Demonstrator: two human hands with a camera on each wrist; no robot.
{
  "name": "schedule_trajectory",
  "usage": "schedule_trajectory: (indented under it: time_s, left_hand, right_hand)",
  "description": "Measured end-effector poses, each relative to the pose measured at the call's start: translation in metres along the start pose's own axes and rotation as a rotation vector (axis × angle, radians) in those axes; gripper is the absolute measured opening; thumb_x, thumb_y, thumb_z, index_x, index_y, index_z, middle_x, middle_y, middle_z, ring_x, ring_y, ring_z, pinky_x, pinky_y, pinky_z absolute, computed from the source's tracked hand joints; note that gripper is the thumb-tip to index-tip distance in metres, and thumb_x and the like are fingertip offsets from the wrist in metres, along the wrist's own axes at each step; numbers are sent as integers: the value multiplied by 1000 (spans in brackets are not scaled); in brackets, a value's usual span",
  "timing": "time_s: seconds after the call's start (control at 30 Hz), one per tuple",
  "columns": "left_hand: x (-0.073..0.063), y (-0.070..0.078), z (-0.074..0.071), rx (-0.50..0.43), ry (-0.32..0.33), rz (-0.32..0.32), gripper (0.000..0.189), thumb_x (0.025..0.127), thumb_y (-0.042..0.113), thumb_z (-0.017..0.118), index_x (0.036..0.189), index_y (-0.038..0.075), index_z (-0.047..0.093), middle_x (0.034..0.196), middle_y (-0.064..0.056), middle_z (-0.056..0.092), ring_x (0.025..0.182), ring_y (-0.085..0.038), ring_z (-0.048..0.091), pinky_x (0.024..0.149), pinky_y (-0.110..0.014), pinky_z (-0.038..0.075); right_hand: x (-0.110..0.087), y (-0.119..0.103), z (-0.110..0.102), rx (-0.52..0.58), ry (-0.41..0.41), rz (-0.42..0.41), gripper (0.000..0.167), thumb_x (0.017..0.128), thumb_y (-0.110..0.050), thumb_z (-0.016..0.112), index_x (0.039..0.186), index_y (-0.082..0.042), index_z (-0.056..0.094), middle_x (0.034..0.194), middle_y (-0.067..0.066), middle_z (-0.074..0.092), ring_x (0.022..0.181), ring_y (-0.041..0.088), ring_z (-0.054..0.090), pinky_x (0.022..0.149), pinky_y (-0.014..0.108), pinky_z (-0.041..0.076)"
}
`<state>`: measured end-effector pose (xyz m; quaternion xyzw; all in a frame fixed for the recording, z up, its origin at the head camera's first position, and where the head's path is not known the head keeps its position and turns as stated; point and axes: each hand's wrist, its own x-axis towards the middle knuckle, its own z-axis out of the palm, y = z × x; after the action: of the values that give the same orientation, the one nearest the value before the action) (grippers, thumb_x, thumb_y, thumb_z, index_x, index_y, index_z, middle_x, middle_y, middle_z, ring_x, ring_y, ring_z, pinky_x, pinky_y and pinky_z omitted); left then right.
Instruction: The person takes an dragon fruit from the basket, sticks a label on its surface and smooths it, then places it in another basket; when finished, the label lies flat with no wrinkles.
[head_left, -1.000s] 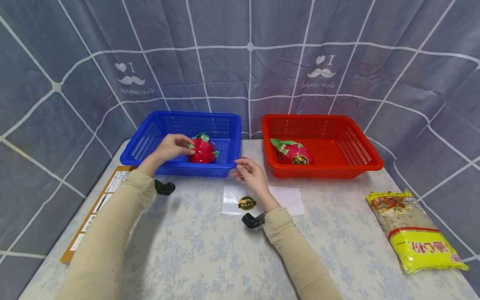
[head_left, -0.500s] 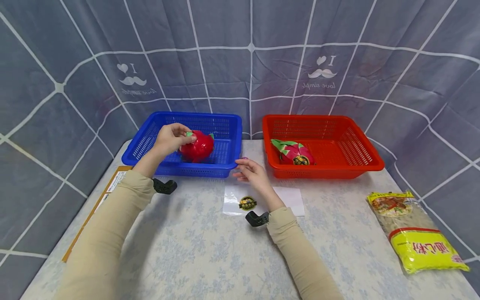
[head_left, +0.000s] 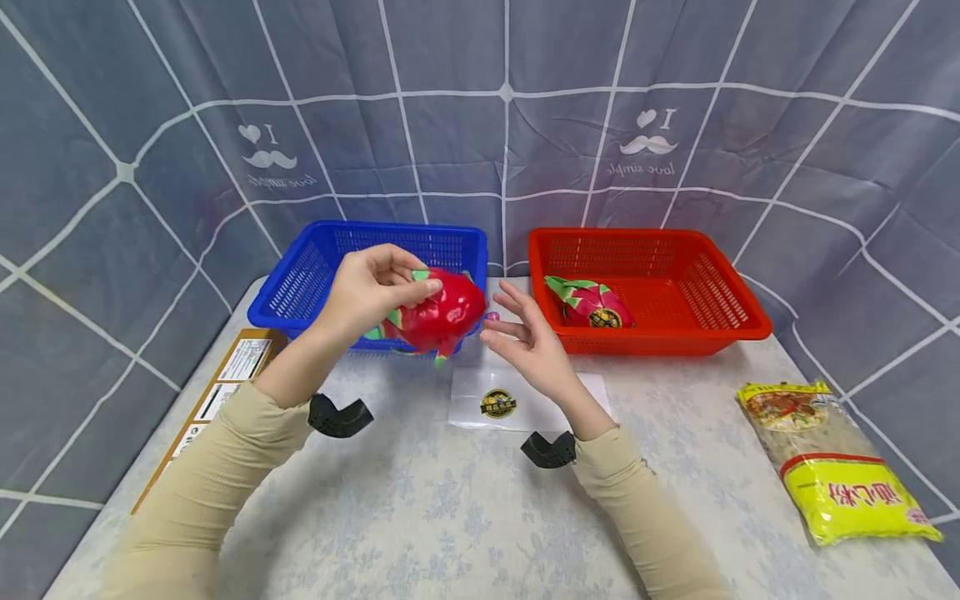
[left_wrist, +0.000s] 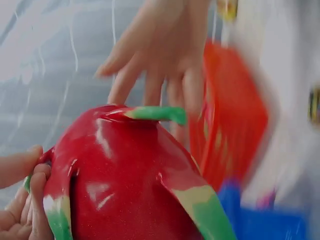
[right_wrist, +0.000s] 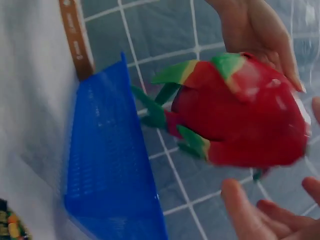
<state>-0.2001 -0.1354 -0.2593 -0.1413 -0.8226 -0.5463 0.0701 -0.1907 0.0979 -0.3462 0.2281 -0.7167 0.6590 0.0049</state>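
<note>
My left hand [head_left: 371, 292] grips a shiny red dragon fruit [head_left: 444, 312] with green-tipped scales. The fruit is held up over the front right of the blue basket [head_left: 300, 283]. Beside it on the right, my right hand [head_left: 536, 346] has its fingers spread toward the fruit and holds nothing. In the right wrist view the dragon fruit [right_wrist: 240, 115] hangs above the blue basket's rim, the left hand [right_wrist: 260, 35] behind it. A second dragon fruit [head_left: 592, 304] with a round black-and-gold sticker lies in the left part of the red basket [head_left: 652, 340].
On the table in front of the baskets lies a white sheet [head_left: 555, 400] with a black-and-gold sticker [head_left: 498, 403]. A yellow food bag [head_left: 840, 467] is at the right, a brown carton [head_left: 225, 387] at the left. A small purple thing [head_left: 492, 316] sits between the baskets.
My left hand has lifted the dragon fruit out of the blue basket and brought it right and closer. My right hand has moved slightly right, its fingers opening out.
</note>
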Motion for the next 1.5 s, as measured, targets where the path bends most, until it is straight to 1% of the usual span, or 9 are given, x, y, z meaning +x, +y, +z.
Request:
schedule_trajectory:
  time_s: [0.17,0.3,0.5,0.73,0.87,1.03,1.2,1.33,1.5]
  left_hand:
    - [-33,3,32,-142,-87,-55,24,77,14,78,93,-1,66,72,-8,65,60,-16,63,50,-29,52]
    - [-58,-1,55,-264,-135,-68,20,78,5,75,93,-5,66,74,-10,68,63,-18,66,57,-31,55]
    - [-89,-17,82,-402,-244,-123,21,82,2,70,98,-11,64,79,-17,69,68,-17,68,62,-32,56]
    - [-116,-38,102,-453,-359,-244,24,84,7,70,99,-10,65,85,-15,70,74,-17,69,66,-32,56]
    - [-121,-41,107,-411,-432,-247,21,85,9,68,99,-7,67,84,-14,70,69,-18,68,63,-32,56]
    - [-121,-39,105,-292,-503,-173,19,86,14,68,100,1,70,79,-10,69,62,-22,65,55,-31,55]
    - [-121,-40,100,-166,-495,-67,17,83,17,72,97,7,71,79,-3,67,53,-15,58,43,-27,47]
    - [-121,-44,96,-141,-494,-1,18,81,15,74,95,5,71,84,-2,68,51,-14,56,43,-23,44]
    - [-107,-51,85,-160,-456,-11,19,84,15,71,98,3,70,85,-6,68,58,-18,61,51,-26,49]
  right_hand:
    - [-25,-1,-9,36,-46,-17,60,86,-9,68,141,-11,43,144,5,40,110,31,58,83,35,51]
    - [-47,9,-21,104,-110,-43,57,83,-4,70,135,-1,48,144,11,40,107,29,60,82,36,51]
    - [-73,35,-41,230,-305,-101,52,85,4,64,133,9,44,144,19,38,113,26,57,88,36,49]
    - [-90,65,-53,401,-545,-5,49,88,8,57,135,5,44,148,21,29,120,28,51,93,38,46]
    - [-93,73,-57,439,-620,114,49,88,6,58,134,3,42,149,26,19,118,28,52,91,39,47]
    - [-92,72,-62,385,-662,205,56,87,3,60,137,4,34,146,27,22,120,28,50,90,40,48]
    - [-89,67,-66,293,-673,226,59,86,2,61,138,3,32,138,33,32,119,28,52,91,41,47]
    - [-87,64,-69,211,-687,219,56,87,0,62,137,3,36,135,32,39,119,32,51,92,42,46]
    - [-74,57,-78,20,-599,254,47,90,-10,62,132,-1,46,135,24,45,115,31,55,92,37,46]
